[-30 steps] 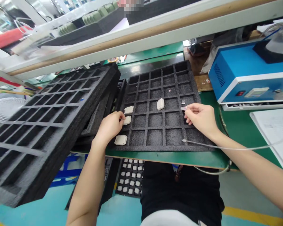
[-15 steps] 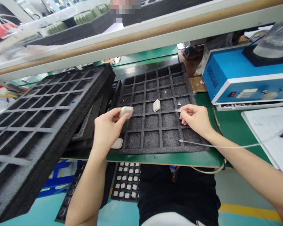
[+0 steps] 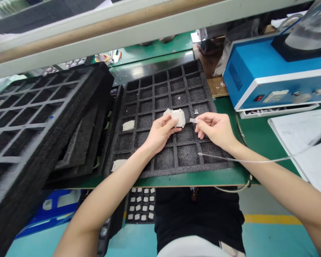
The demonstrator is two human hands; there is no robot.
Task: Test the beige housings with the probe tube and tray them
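Note:
Between the thumb and fingers of my left hand [image 3: 163, 130] is a beige rounded-square plastic casing [image 3: 178, 118], held above the middle of a black foam tray [image 3: 176, 157] with square pockets. My right hand [image 3: 212, 128], just to the right, pinches a small pale strip [image 3: 193, 120]; a slight gap separates it from the casing. Partly hidden behind the held casing lies a second beige casing [image 3: 167, 111]. Two more, a left casing [image 3: 128, 125] and a front casing [image 3: 118, 165], rest along the tray's left side. A tiny clear piece [image 3: 196, 111] sits near my right fingers.
Black foam trays [image 3: 66, 117] are stacked at the left, the top one tilted. On the right stands a blue box-shaped device [image 3: 259, 76] with a thin clear tube [image 3: 246, 161] crossing my right forearm. Papers [image 3: 296, 139] lie beside it. A shelf rail [image 3: 101, 30] spans overhead.
My left hand has brought its casing rightwards, close to the strip in my right hand. A casing at the tray's left, hidden before, now shows. The camera view has shifted.

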